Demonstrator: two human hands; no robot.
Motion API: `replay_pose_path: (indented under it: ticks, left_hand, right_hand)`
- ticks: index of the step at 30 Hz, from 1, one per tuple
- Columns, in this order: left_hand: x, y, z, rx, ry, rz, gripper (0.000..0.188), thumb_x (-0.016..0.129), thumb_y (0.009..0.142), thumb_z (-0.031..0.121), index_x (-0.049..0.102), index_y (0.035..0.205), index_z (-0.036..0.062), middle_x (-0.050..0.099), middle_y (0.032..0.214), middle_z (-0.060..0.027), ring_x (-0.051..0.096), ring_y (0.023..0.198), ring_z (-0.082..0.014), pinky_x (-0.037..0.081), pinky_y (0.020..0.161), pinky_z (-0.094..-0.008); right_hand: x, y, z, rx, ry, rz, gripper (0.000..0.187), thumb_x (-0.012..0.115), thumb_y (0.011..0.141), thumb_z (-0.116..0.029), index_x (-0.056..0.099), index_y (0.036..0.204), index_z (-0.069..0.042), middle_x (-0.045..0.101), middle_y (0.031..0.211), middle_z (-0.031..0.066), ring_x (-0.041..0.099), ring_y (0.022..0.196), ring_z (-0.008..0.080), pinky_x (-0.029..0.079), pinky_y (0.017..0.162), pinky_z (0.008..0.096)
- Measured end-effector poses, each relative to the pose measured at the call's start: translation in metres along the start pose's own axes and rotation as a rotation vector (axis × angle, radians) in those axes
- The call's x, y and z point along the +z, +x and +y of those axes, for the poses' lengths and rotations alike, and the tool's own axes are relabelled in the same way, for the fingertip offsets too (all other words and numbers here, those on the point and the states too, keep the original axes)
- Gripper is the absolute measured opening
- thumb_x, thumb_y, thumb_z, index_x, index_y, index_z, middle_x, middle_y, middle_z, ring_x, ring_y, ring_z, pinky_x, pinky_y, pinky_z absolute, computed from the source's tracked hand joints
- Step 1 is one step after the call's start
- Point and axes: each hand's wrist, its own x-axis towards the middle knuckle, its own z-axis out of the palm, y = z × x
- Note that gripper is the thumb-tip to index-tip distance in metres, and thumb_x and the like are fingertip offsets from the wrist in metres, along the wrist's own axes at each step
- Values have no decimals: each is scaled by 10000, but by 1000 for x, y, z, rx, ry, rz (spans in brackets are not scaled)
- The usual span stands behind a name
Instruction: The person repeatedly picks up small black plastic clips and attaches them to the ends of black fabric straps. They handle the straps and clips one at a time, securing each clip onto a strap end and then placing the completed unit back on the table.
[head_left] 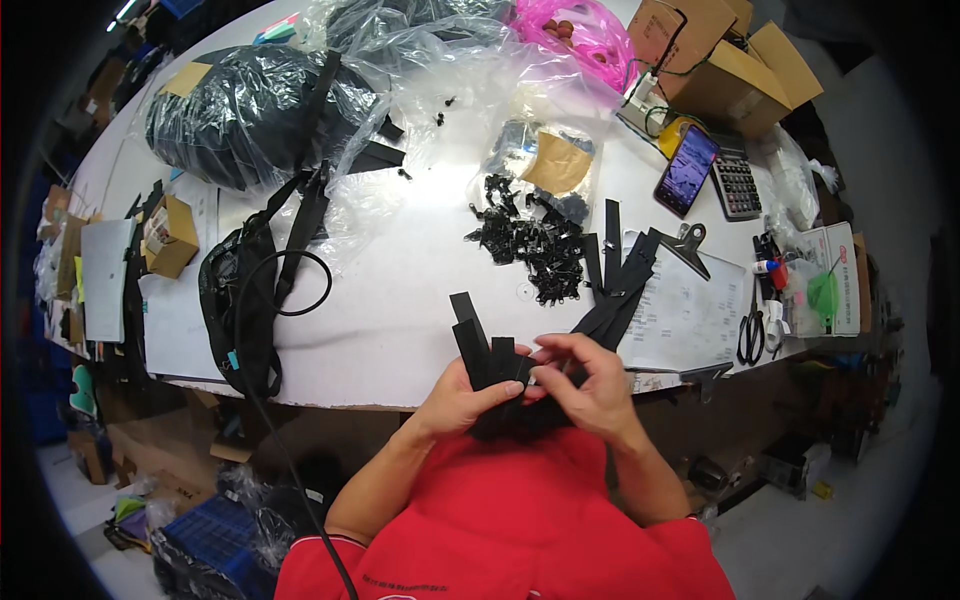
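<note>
Head view shows both hands together at the near table edge point(330, 385): the left hand point(462, 398) grips a bundle of black straps point(478, 350), and the right hand point(585, 385) pinches their ends. A pile of black clips point(525, 240) lies farther off, scissors point(751, 335) at right.

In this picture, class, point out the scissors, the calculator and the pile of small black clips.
scissors point(751, 338), head view, on the black handles.
calculator point(736, 186), head view, on the keypad.
pile of small black clips point(530, 243), head view, at the middle of the heap.
</note>
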Motion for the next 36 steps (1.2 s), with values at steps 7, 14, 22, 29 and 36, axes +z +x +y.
replay_pose_path:
  ticks: [7, 14, 22, 29, 36]
  left_hand:
    - [-1, -3, -10, 11, 8, 549, 270, 549, 1022, 171, 581, 1191, -38, 709, 925, -135, 689, 762, -159, 579, 706, -319]
    - [5, -2, -18, 128, 112, 373, 259, 500, 1042, 150, 607, 1174, -45, 649, 852, -85, 563, 640, -112, 525, 673, -281]
    - [6, -7, -23, 566, 551, 287, 193, 736, 792, -96, 715, 944, 20, 670, 898, -89, 626, 780, -174, 504, 679, -278]
    - [12, -5, -19, 704, 950, 301, 168, 716, 791, 53, 651, 936, -1, 665, 866, -108, 654, 785, -230, 508, 689, -314]
    - [4, -11, -31, 251, 221, 427, 144, 589, 1014, 195, 569, 933, 78, 486, 708, 65, 378, 549, -15, 290, 489, -186]
  right_hand:
    - [5, -1, 12, -68, 116, 105, 174, 699, 859, -27, 697, 1032, -7, 702, 869, 63, 635, 718, 107, 505, 666, 240]
    - [1, -5, -3, -143, 3, 103, 167, 682, 866, -23, 702, 1032, -13, 701, 891, 76, 657, 729, 127, 507, 631, 254]
    - [17, -13, 2, -210, -13, 99, 192, 696, 844, -6, 685, 1035, -17, 701, 873, 90, 673, 760, 173, 522, 679, 271]
    - [37, -24, 25, 357, 754, 139, 118, 651, 908, -9, 660, 1026, 4, 668, 870, 17, 644, 809, 79, 528, 709, 249]
    - [-12, 50, 52, -202, -698, 371, 160, 731, 818, -132, 681, 951, -57, 617, 874, 79, 606, 837, 271, 454, 776, 379]
